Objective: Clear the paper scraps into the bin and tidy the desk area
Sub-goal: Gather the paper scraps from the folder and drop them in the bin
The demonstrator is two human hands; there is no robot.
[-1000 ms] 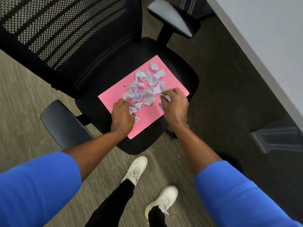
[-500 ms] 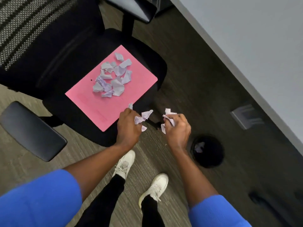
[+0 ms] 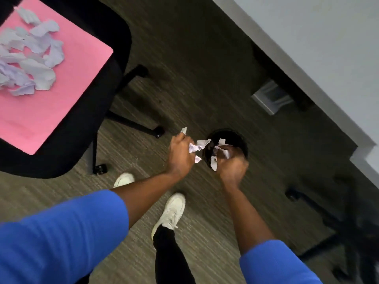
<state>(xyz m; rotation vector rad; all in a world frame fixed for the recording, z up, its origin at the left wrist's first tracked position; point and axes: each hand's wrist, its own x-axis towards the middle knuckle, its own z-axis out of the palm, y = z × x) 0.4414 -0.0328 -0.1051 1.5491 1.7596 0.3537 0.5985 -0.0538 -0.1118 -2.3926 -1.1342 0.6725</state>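
A small round black bin [image 3: 239,138] stands on the carpet near the middle of the view. My left hand [image 3: 180,155] is just left of its rim, closed around a bunch of white paper scraps [image 3: 194,147]. My right hand [image 3: 231,163] hovers over the bin's near side, fingers closed on more paper scraps [image 3: 221,148]. At the top left a pile of several torn paper scraps [image 3: 30,58] lies on a pink sheet [image 3: 67,89] on the black chair seat [image 3: 86,138].
The chair's black legs and casters [image 3: 158,131] spread across the carpet between the seat and the bin. A grey desk top [image 3: 328,48] fills the upper right. Another chair's base [image 3: 338,222] sits at the right. My white shoes [image 3: 170,212] are below my hands.
Both hands lifted scraps off the pink sheet and carried them right and down to the bin. The view swung right, leaving the chair at the far left.
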